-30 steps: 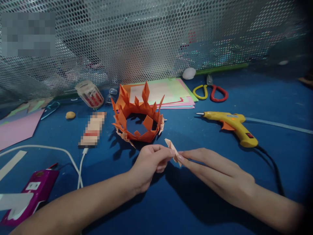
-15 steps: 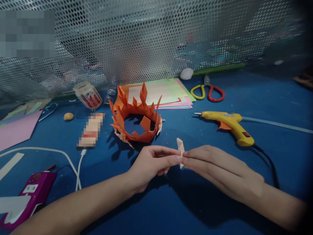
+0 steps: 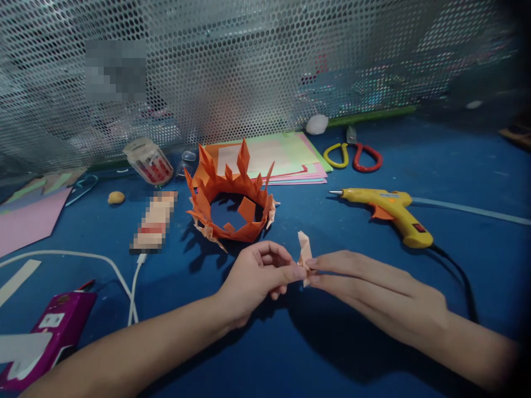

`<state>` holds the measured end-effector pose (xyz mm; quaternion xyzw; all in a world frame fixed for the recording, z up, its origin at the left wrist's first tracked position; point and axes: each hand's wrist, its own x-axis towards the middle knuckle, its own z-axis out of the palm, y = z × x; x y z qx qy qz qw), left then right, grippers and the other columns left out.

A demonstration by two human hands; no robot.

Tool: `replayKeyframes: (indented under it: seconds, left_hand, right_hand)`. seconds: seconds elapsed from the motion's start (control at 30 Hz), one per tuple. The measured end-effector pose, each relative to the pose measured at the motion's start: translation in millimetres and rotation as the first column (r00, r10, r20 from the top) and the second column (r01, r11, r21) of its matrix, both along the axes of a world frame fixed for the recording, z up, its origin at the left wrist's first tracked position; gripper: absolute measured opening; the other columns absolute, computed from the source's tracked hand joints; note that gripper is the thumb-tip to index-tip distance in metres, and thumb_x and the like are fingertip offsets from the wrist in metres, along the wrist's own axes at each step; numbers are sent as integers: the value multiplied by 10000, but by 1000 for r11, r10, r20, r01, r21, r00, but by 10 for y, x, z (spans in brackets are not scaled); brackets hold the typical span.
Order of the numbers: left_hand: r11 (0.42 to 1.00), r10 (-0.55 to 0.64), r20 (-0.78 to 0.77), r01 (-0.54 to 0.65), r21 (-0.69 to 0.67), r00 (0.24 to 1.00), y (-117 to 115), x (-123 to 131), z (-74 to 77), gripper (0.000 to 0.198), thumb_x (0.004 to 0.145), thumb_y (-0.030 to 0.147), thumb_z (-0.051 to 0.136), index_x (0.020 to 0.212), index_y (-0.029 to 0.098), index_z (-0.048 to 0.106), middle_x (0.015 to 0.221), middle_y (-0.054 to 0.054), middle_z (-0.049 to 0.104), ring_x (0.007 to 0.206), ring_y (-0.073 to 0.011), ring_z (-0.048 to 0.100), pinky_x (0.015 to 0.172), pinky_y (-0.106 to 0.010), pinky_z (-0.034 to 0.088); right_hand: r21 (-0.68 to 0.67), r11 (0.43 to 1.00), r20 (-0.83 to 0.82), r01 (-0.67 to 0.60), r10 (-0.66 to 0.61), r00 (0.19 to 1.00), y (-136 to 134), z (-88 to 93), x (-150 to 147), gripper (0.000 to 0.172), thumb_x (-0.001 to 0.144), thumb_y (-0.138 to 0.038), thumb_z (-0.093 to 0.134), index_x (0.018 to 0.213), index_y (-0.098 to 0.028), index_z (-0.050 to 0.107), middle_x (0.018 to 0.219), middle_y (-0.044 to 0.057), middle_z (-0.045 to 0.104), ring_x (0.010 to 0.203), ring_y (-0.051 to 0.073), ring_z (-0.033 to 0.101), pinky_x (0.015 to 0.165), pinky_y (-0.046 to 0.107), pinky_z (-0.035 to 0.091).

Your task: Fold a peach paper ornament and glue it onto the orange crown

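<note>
"What is being gripped?"

"Folded peach paper point(image 3: 305, 247) is pinched by the left hand point(image 3: 261, 275) and the right hand point(image 3: 375, 287), near the orange crown point(image 3: 244, 231)."

"Has it been joined on?"

"No, though other peach pieces point(image 3: 271, 214) are already seen on the crown's outside."

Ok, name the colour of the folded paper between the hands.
The folded paper is pale peach, as the head view shows.

Bare forearms point(image 3: 153, 338), bare left hand point(image 3: 255, 279), bare right hand point(image 3: 385, 290), slender fingers point(image 3: 348, 261)
</note>
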<state>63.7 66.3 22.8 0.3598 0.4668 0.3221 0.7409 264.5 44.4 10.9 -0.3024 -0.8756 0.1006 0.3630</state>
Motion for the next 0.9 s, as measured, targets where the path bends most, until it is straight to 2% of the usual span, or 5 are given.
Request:
replayKeyframes:
  seconds: [0.17,0.43,0.57,0.67,0.9]
  left_hand:
    - [997,0,-5,0,77,1000,-39,18,-20,373,505,375,872,634,138,614,506,55,555,402,-36,411,349,-150,333]
    - [985,-9,-92,25,172,996,-105,34,-73,314,665,443,763,702,136,705,496,47,519,399,-35,361,371,-170,315]
    - [988,-6,-96,21,151,995,-92,38,-62,351,610,451,800,729,133,713,616,10,608,422,-34,387,386,-185,314]
    - [991,-13,-90,25,132,996,-80,38,-27,367,561,456,827,668,134,688,569,27,581,422,-36,377,387,-185,293]
    - [992,-32,-93,43,118,995,-65,24,-35,375,558,456,826,624,133,647,488,58,503,418,-32,343,389,-178,253]
  right_hand:
    - [91,995,45,29,-34,998,-14,0,7,251,893,-51,534,1071,-197,633,1039,48,715,974,114,681,909,177,532]
    - [66,997,23,43,-44,999,-38,-13,3,304,888,-16,499,1087,-201,633,1057,59,711,1005,134,675,899,211,545]
    - [45,998,9,53,-54,999,-48,-57,-1,320,895,-18,484,1094,-219,634,1087,62,705,1007,143,675,900,237,551]
    - [42,997,-25,70,-69,997,-48,-79,-28,309,922,-47,456,1094,-229,638,1096,52,705,991,133,679,902,234,551]
    - [45,995,-68,94,-91,994,-31,47,-88,190,924,-136,510,971,-235,665,898,38,717,799,137,705,703,211,592]
